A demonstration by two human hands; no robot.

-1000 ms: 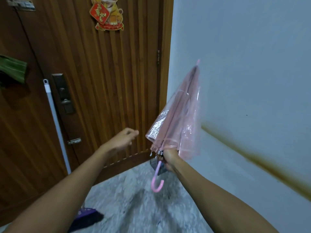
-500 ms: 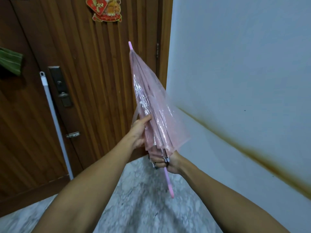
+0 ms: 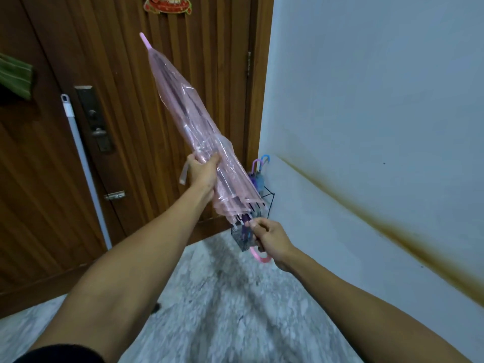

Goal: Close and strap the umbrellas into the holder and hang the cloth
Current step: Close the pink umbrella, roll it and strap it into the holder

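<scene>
- Head view: a clear pink plastic umbrella (image 3: pixel 199 142) is held folded shut and tilted, its pink tip aimed up and to the left in front of the brown slatted wooden door (image 3: pixel 125 74).
- The left hand (image 3: pixel 203 172) is wrapped around the gathered canopy about halfway down, fingers (image 3: pixel 213 160) closed on the plastic folds. A loose pink strap (image 3: pixel 184 174) can be seen hanging just beside that hand, not fastened around anything.
- The right hand (image 3: pixel 271 238) is clenched on the umbrella's shaft right below the rib ends, and the curved pink hook handle (image 3: pixel 259 255) sticks out under the fist.
- A black wire umbrella holder (image 3: pixel 268 199) is seen standing on the floor in the corner where the door meets the pale blue wall (image 3: pixel 366 100), partly hidden behind the pink umbrella. Two more umbrellas are already in it, one with a purple hook handle (image 3: pixel 255 166) and one with a blue hook handle (image 3: pixel 265 158).
- A green folded cloth (image 3: pixel 15 76) is visible at the left edge, up against the door; what it's resting on can't be told.
- A white pole (image 3: pixel 83 166) is leaned up against the door next to the dark metal door lock (image 3: pixel 95 119).
- The floor is grey speckled marble (image 3: pixel 222 310), somewhat blurred.
</scene>
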